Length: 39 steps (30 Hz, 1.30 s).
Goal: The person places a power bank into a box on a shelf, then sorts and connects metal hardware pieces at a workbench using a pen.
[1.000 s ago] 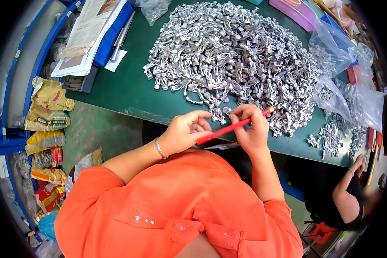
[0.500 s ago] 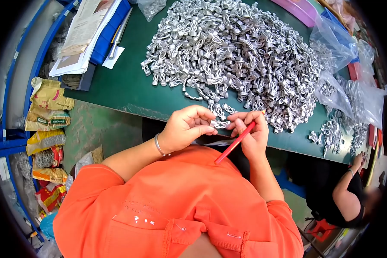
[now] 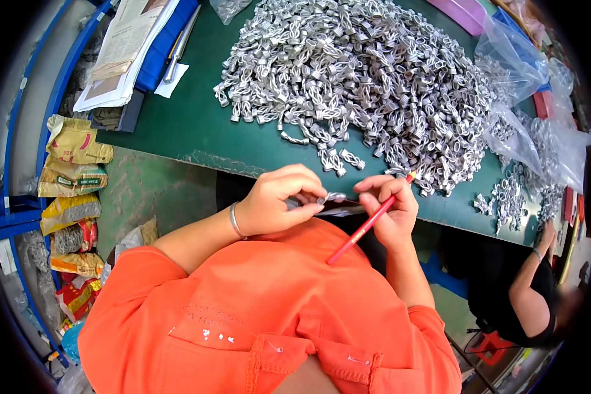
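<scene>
My left hand (image 3: pixel 285 198) pinches a small silvery metal piece (image 3: pixel 335 196) that sticks out past its fingertips at the table's near edge. Just to the right, my right hand (image 3: pixel 389 209) has its fingers wrapped round a red pencil (image 3: pixel 361 235), which slants down toward my orange shirt. A small gap lies between the right fingertips and the metal piece. Beyond both hands a big pile of twisted silver metal pieces (image 3: pixel 368 85) covers much of the green table (image 3: pixel 197 125). A few loose pieces (image 3: pixel 352 159) lie at the pile's near side.
Papers (image 3: pixel 121 52) lie on a blue bin (image 3: pixel 164 52) at the back left. Clear plastic bags (image 3: pixel 515 59) and a smaller heap of metal parts (image 3: pixel 509 197) are at the right. A co-worker (image 3: pixel 532 299) in black sits at the right. Shelving (image 3: pixel 20 118) stands at the left.
My hands came together around a metal piece, then parted slightly, leaving it in the left hand. The pencil swung from nearly level to a steeper slant in my right hand.
</scene>
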### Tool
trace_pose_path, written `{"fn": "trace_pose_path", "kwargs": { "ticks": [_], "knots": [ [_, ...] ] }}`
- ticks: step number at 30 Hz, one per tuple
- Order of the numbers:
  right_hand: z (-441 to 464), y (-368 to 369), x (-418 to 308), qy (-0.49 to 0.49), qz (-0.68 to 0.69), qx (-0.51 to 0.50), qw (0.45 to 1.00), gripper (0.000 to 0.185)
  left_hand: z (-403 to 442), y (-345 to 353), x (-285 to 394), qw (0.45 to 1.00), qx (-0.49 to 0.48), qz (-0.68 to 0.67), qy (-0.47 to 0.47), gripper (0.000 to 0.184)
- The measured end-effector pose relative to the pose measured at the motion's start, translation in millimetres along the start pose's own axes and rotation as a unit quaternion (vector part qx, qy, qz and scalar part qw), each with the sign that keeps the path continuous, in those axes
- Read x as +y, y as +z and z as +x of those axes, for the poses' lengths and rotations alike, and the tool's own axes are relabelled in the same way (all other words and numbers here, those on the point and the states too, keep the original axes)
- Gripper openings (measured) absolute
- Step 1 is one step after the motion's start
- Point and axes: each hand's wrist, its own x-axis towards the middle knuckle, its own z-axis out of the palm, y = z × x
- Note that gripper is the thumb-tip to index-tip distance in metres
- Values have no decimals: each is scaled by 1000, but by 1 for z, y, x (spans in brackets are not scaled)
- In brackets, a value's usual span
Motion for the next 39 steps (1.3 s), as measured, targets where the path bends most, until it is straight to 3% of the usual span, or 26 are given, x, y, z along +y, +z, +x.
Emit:
{"fn": "trace_pose_path", "kwargs": {
  "ticks": [3,7,11,13,15,18,22,24,28,31,33,36,39],
  "knots": [
    [14,-5,-1,-66,-267,8,961,23,-10,2,-8,996,-53,48,-45,17],
    [33,-3,0,-141,-435,-58,887,24,-11,4,-14,992,-74,94,-51,17],
    [30,-2,5,-140,-423,-58,894,22,-4,-1,-9,990,-70,110,-61,16],
    [24,5,-5,70,-149,33,986,23,-1,1,-8,991,-5,27,-133,17],
    [20,3,-11,165,73,19,983,25,2,5,-8,986,7,-31,-161,21],
    [13,5,-10,196,178,3,964,24,10,9,-4,956,42,-225,-186,27],
    [6,11,-5,119,145,6,982,25,13,8,-5,971,29,-206,-122,26],
    [2,12,-4,63,78,21,995,30,14,7,-4,998,28,-54,-25,25],
    [-2,10,-2,-26,9,16,1000,32,11,8,2,999,34,-29,1,21],
    [0,7,-7,-37,-11,-20,999,32,4,6,1,998,36,-50,-4,18],
    [0,6,-2,-35,-9,6,999,30,-1,0,-1,1000,-12,-10,-13,15],
    [5,7,2,-32,-173,16,984,28,-12,2,-7,994,-45,48,-87,11],
    [16,18,1,-90,-280,-28,955,28,-14,5,-12,990,-40,103,-91,9]
  ]
}}
